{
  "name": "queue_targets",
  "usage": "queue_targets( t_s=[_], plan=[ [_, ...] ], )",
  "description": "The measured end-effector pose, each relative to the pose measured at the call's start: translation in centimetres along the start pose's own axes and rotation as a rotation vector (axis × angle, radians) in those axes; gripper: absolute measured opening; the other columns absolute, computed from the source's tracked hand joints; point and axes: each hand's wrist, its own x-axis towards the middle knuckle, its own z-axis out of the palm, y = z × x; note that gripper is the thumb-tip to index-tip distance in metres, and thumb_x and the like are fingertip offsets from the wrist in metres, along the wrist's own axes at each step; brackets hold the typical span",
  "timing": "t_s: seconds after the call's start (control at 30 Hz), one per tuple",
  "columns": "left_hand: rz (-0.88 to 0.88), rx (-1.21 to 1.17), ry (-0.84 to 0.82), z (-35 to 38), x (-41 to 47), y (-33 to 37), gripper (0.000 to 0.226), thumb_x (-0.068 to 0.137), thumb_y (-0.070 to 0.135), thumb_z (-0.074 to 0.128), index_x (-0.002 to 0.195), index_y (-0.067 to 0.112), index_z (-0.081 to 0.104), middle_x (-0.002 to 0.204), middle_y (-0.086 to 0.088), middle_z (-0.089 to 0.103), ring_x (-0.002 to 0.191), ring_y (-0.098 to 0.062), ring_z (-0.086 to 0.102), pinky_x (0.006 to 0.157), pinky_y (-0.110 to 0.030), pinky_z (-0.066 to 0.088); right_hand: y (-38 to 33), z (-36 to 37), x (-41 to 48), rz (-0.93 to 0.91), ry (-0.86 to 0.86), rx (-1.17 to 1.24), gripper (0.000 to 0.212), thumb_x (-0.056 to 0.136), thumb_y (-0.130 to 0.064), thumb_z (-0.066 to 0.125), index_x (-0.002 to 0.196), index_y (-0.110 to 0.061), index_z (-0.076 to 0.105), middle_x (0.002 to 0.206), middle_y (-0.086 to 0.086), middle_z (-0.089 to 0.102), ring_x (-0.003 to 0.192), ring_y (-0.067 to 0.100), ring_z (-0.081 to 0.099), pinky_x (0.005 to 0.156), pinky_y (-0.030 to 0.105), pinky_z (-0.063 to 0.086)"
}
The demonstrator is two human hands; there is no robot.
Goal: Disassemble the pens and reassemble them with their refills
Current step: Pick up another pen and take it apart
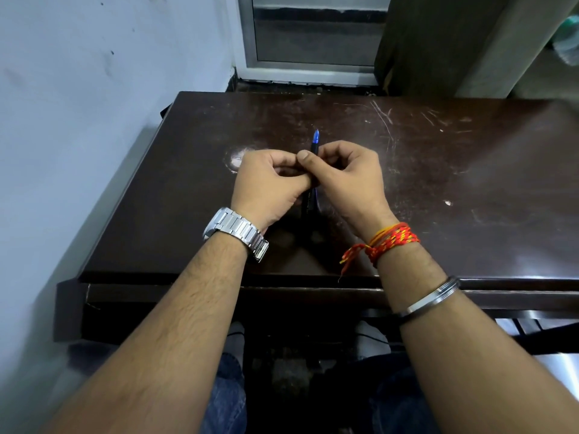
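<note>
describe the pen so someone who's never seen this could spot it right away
Start at the dark scratched wooden table and look to its middle, where the left hand and right hand meet. The pen is the slim dark stick held between them, running away from the person. Its bright blue far end pokes out above the fingers, the only blue thing on the table.

both hands (308, 180) grip a dark pen (314, 145) above the scratched table (438, 183).

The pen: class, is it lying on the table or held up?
Held up: both hands grip the pen above the table.
</note>
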Motion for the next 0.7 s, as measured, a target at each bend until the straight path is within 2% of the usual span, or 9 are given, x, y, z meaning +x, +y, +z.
queue_targets(
  t_s=[0.07, 0.17, 0.23, 0.3, 0.4, 0.53, 0.7],
  plan=[
    [-0.002, -0.008, -0.003, 0.0, 0.0, 0.0, 0.012, 0.068, 0.015, 0.083, 0.073, 0.023, 0.076, 0.066, 0.0, 0.076, 0.062, -0.017, 0.074, 0.057, -0.033, 0.061, -0.1, 0.0, 0.0, 0.001, -0.012, 0.054, 0.019, 0.08, -0.029, 0.077, 0.073, -0.012, 0.072, 0.073, 0.012, 0.073, 0.067, 0.016, 0.064, 0.068, 0.04, 0.057],
    [0.003, -0.003, -0.015, -0.2, 0.1, 0.0, 0.013, 0.065, 0.023, 0.087, 0.073, 0.024, 0.077, 0.069, -0.001, 0.077, 0.066, -0.018, 0.075, 0.064, -0.038, 0.062, -0.4, 0.0, 0.0, 0.039, -0.021, 0.157, 0.018, 0.084, -0.027, 0.073, 0.068, -0.017, 0.072, 0.057, -0.005, 0.064, 0.058, 0.008, 0.057, 0.055, 0.025, 0.049],
    [0.007, 0.024, -0.002, -0.2, 0.1, 0.1, 0.014, 0.063, 0.024, 0.086, 0.074, 0.022, 0.078, 0.069, -0.003, 0.077, 0.067, -0.022, 0.076, 0.066, -0.045, 0.063, -0.5, 0.1, -0.1, 0.049, -0.027, 0.156, 0.016, 0.085, -0.029, 0.072, 0.073, -0.02, 0.073, 0.057, -0.01, 0.064, 0.056, 0.002, 0.057, 0.055, 0.02, 0.047],
    [0.022, 0.065, 0.021, -0.1, 0.1, 0.1, 0.011, 0.063, 0.021, 0.082, 0.073, 0.019, 0.078, 0.066, -0.004, 0.076, 0.066, -0.027, 0.075, 0.065, -0.052, 0.062, -0.5, 0.1, -0.1, 0.043, -0.035, 0.137, 0.008, 0.083, -0.028, 0.076, 0.083, -0.02, 0.074, 0.065, -0.009, 0.066, 0.063, 0.004, 0.061, 0.061, 0.023, 0.052],
    [0.023, 0.086, 0.013, 0.0, 0.0, 0.0, 0.011, 0.063, 0.022, 0.081, 0.073, 0.018, 0.078, 0.065, -0.004, 0.075, 0.069, -0.031, 0.075, 0.068, -0.056, 0.061, -0.7, 0.0, -0.2, 0.076, -0.019, 0.195, 0.02, 0.082, -0.014, 0.078, 0.099, -0.013, 0.068, 0.069, -0.002, 0.066, 0.065, 0.009, 0.062, 0.063, 0.025, 0.054],
    [0.001, 0.113, -0.001, -0.1, 0.1, 0.0, 0.02, 0.064, 0.024, 0.086, 0.08, 0.016, 0.079, 0.072, -0.007, 0.076, 0.072, -0.032, 0.074, 0.07, -0.056, 0.061, -1.5, -0.4, -0.1, 0.113, 0.022, 0.355, 0.016, 0.09, -0.002, 0.065, 0.1, -0.014, 0.064, 0.074, 0.002, 0.073, 0.054, 0.006, 0.059, 0.05, 0.019, 0.05],
    [-0.017, 0.103, 0.012, 0.0, 0.0, 0.0, 0.016, 0.067, 0.019, 0.087, 0.079, 0.015, 0.077, 0.073, -0.01, 0.076, 0.071, -0.032, 0.075, 0.07, -0.054, 0.061, -1.9, -0.2, -0.5, 0.119, 0.013, 0.376, 0.015, 0.09, -0.002, 0.065, 0.102, -0.011, 0.064, 0.076, 0.001, 0.074, 0.055, 0.002, 0.061, 0.05, 0.017, 0.05]
  ],
)
